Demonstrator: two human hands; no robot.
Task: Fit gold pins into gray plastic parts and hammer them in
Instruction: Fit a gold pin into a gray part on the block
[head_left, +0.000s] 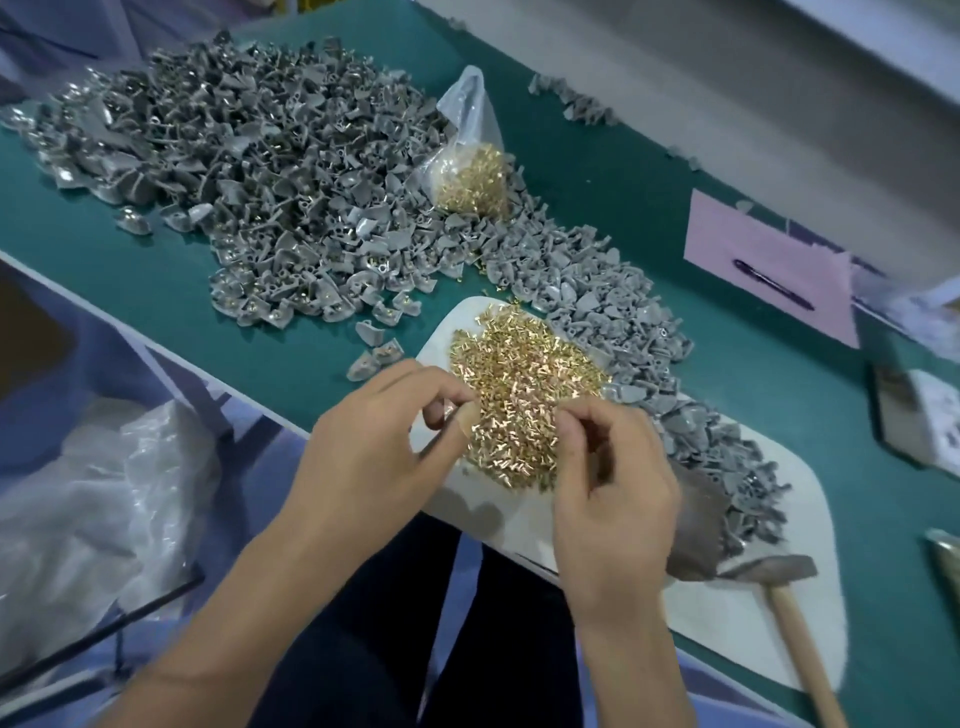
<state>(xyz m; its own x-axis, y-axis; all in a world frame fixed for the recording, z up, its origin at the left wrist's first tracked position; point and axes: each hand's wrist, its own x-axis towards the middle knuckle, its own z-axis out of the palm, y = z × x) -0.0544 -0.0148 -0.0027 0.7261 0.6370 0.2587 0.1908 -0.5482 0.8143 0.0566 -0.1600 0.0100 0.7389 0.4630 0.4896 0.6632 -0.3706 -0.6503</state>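
While both hands hover over the gold pins (524, 395), left hand (374, 447) pinches something small—right hand (608, 499) fingers curled, contents unclear.

**Figure: The worker's hands, forearms and clothing, seen from the head camera**

Both forearms are bare up to the frame's lower edge; no sleeve, cuff, watch or bracelet shows. The left hand (384, 431) and right hand (613, 499) are ungloved and carry no rings. Fingernails are short and unpainted where visible. Between the forearms, the lap is covered by dark navy trousers (374, 623) of plain fabric, without visible seams, pockets or markings.
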